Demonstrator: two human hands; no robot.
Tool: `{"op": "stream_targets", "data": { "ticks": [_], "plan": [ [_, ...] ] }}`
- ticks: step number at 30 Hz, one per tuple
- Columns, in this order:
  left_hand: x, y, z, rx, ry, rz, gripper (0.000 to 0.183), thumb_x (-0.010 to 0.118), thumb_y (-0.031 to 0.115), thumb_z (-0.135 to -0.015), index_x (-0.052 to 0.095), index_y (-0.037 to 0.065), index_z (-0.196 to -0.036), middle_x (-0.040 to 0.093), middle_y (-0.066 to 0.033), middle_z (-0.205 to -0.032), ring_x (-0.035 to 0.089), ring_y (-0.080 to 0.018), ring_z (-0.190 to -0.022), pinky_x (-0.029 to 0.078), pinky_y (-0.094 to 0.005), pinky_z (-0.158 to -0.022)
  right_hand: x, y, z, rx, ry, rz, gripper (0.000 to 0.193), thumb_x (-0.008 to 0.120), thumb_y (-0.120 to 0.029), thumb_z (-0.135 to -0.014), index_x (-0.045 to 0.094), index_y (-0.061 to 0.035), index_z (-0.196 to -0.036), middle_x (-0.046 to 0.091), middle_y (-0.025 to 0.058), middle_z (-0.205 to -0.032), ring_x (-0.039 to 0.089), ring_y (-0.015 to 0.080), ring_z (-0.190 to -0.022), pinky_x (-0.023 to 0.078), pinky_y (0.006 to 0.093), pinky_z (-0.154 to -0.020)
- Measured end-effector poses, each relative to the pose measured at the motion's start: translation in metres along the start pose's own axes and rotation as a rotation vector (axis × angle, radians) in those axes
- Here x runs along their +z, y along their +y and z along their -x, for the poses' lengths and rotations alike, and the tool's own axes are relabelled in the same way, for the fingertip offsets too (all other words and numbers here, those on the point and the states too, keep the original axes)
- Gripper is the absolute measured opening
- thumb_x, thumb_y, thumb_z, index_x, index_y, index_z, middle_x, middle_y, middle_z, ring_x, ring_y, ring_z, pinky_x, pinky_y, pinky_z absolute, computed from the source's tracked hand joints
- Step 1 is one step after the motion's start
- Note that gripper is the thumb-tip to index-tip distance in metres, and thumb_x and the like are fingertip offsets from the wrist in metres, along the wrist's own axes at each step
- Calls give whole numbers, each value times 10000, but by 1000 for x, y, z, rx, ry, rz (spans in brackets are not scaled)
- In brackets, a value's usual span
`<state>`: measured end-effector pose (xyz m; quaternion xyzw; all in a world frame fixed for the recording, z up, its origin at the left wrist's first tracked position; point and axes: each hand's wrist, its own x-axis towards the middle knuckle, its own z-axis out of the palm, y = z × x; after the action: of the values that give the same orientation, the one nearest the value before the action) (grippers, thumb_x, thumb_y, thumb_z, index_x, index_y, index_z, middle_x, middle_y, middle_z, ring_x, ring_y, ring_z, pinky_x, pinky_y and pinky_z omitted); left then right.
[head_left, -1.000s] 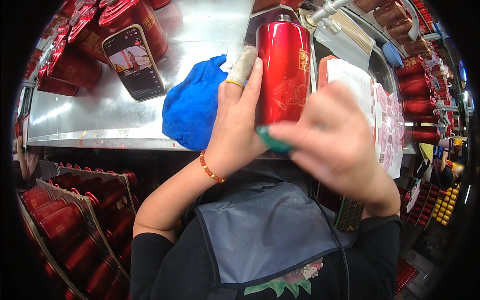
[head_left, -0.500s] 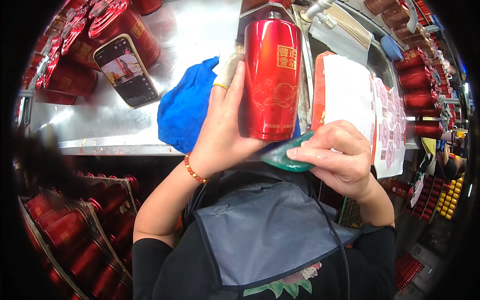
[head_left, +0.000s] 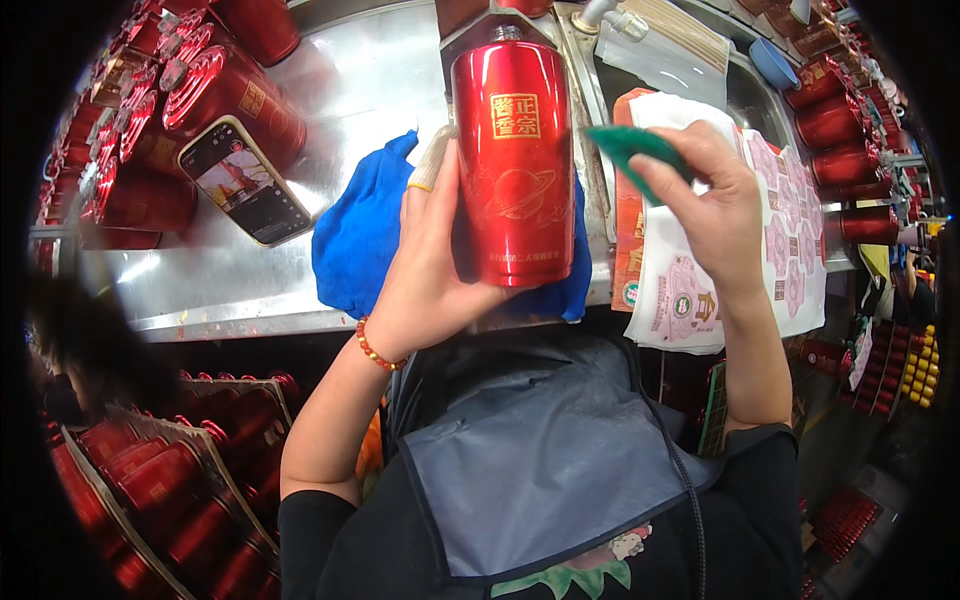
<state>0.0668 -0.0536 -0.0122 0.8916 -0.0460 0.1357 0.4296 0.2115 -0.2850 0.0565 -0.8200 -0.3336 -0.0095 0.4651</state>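
Observation:
A glossy red bottle [head_left: 513, 170] with gold printing and a ringed-planet picture stands in front of me, its clear neck pointing away. My left hand [head_left: 432, 235] grips it along the left side and under the bottom edge; a pale knitted finger cover with a yellow rim sits on one finger. To the right of the bottle, apart from it, my right hand [head_left: 705, 190] pinches a flat green scraper [head_left: 645, 160] over some papers. Beneath the bottle and my left hand lies a bunched blue cloth [head_left: 360, 225].
A phone [head_left: 246, 181] with a lit screen leans against red bottles [head_left: 235, 110] on the metal counter [head_left: 370, 60]. At right lie white decal sheets [head_left: 690, 300] with pink prints, and a blue bowl [head_left: 773, 66]. Crates of red bottles [head_left: 150, 465] stand low at left.
My right hand and the green scraper have moved up and away from the bottle's bottom edge to its right. The bottle, still in my left hand, appears shifted slightly left in view.

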Motion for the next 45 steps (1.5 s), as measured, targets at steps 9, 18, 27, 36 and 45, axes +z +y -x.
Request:
{"op": "stream_targets", "data": {
  "ticks": [9,18,27,36,45],
  "plan": [
    [2,3,1,-34,-14,-28,1217,886,279,-732,104,-38,-1609,294,-292,-1589,316,-447,-1435,278,-499,-1180,-1,-19,0,-207,-64,109,187,786,-81,-849,767,-24,-1026,630,87,-780,605,183,-699,477,306,-619],
    [1,7,-3,-21,-26,-29,1211,876,301,-747,95,-30,-1611,303,-290,-1583,324,-452,-1416,281,-496,-1173,3,-25,-10,-296,-297,-34,235,769,-32,-850,767,-16,-1085,610,59,-782,576,137,-717,441,261,-624],
    [1,8,-3,6,24,-78,1242,896,316,-726,98,-41,-1607,305,-299,-1571,349,-450,-1383,311,-479,-1146,-9,-9,-38,-292,-10,212,216,794,-58,-819,782,-45,-1034,671,62,-800,615,160,-725,483,307,-679],
    [7,10,-2,-30,71,-106,1269,921,322,-696,117,-51,-1604,318,-310,-1548,398,-430,-1318,341,-464,-1114,-6,-33,-36,-468,-224,111,335,797,11,-739,778,-56,-1067,629,67,-825,600,173,-705,468,305,-619],
    [9,10,0,-32,107,-109,1285,938,342,-674,140,-73,-1592,372,-286,-1512,437,-410,-1243,362,-471,-1084,-7,-33,-33,-336,-259,176,264,807,-47,-774,790,-74,-1036,546,56,-739,557,191,-693,442,307,-621]
  ]
}}
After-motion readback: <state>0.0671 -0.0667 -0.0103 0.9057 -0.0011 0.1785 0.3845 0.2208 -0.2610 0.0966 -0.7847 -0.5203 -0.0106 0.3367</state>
